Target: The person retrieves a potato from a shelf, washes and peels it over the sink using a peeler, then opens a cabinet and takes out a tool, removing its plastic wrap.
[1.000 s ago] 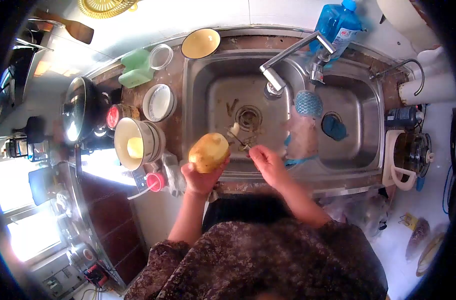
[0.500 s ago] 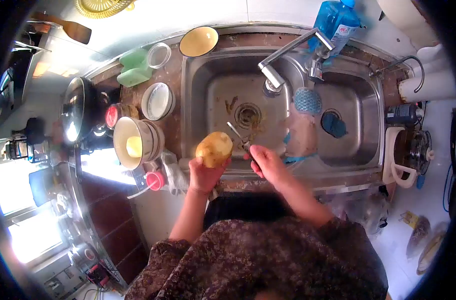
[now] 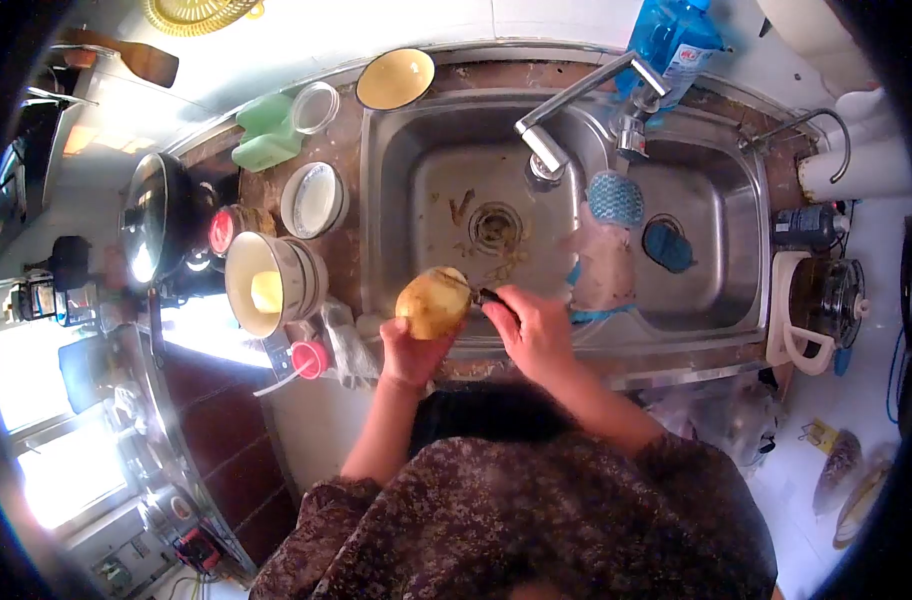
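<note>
My left hand (image 3: 413, 352) is wrapped round a potato (image 3: 433, 303) over the front edge of the large sink basin (image 3: 396, 200). Part of the potato is bare and pale, and brown skin is left on other parts. In my right hand (image 3: 534, 333) is a peeler (image 3: 488, 297) with a dark handle, its metal end against the potato's right side. My fingers hide much of the handle. Scraps of peel (image 3: 506, 262) lie round the drain below.
The faucet (image 3: 546, 145) reaches over the basin. A blue patterned sponge (image 3: 616, 198) and a cloth (image 3: 604, 265) lie on the divider. On the left counter, stacked bowls (image 3: 244, 315) hold a pale yellow piece, near a white bowl (image 3: 314, 200) and a yellow bowl (image 3: 396, 80).
My right hand has brought the peeler left, from just beside the potato onto its right side. The left hand has shifted slightly and the potato is turned a little.
</note>
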Action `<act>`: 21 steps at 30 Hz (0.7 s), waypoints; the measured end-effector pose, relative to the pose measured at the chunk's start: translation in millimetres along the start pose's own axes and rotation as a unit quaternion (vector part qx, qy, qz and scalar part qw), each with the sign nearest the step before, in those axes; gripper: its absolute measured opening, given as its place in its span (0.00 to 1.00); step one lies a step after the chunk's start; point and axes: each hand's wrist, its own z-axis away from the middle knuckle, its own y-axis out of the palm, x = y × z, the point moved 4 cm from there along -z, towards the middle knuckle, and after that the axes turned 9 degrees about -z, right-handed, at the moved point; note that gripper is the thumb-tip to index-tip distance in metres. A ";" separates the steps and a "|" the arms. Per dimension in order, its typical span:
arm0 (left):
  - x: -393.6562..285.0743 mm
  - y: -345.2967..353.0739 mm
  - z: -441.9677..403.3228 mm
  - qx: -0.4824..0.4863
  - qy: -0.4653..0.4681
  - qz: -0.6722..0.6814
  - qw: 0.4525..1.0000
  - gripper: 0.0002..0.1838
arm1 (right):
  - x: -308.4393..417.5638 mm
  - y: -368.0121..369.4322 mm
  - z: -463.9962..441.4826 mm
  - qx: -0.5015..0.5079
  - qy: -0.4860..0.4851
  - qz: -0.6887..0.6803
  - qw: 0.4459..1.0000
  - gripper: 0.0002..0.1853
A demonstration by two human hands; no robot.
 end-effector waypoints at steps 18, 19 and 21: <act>-6.8 -2.3 3.2 0.020 -0.022 -0.083 0.996 0.45 | 37.6 -12.5 -0.2 0.064 -0.049 -0.042 0.996 0.13; -6.4 -2.9 3.5 0.022 -0.018 -0.084 0.996 0.45 | 38.4 -12.4 -0.4 0.073 -0.058 -0.016 0.995 0.12; -5.1 -6.7 4.5 0.015 -0.025 -0.083 0.996 0.46 | 37.6 -12.3 -2.3 0.084 -0.068 0.010 0.994 0.12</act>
